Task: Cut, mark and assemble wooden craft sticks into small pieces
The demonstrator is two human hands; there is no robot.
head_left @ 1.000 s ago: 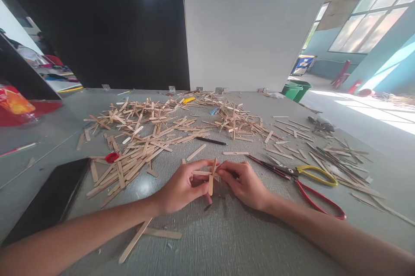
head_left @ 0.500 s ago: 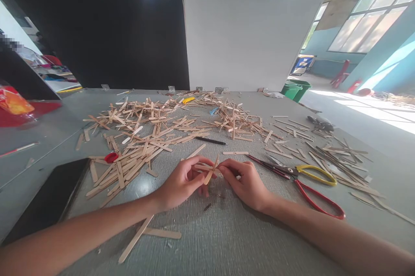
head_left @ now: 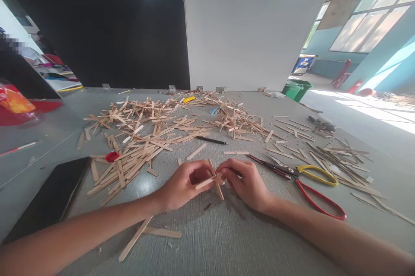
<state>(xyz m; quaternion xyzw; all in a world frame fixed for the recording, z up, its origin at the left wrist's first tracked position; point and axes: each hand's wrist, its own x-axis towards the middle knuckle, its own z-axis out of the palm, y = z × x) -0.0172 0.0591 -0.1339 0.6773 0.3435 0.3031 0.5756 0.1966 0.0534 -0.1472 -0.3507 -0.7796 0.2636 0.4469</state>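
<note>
Left hand (head_left: 181,185), right hand (head_left: 248,185) both pinched on cross of wooden sticks (head_left: 212,179), held just above grey table (head_left: 227,233), near stick pile (head_left: 142,146). Risk, I'd judge: uneven squeeze twists joint, sticks slip apart or snap. Scissors (head_left: 308,181) just beside right hand.

Left hand (head_left: 181,185) and right hand (head_left: 248,185) pinch two crossed flat wooden craft sticks (head_left: 214,179) above the grey table (head_left: 227,241), red-and-yellow-handled scissors (head_left: 304,181) just beside
</note>
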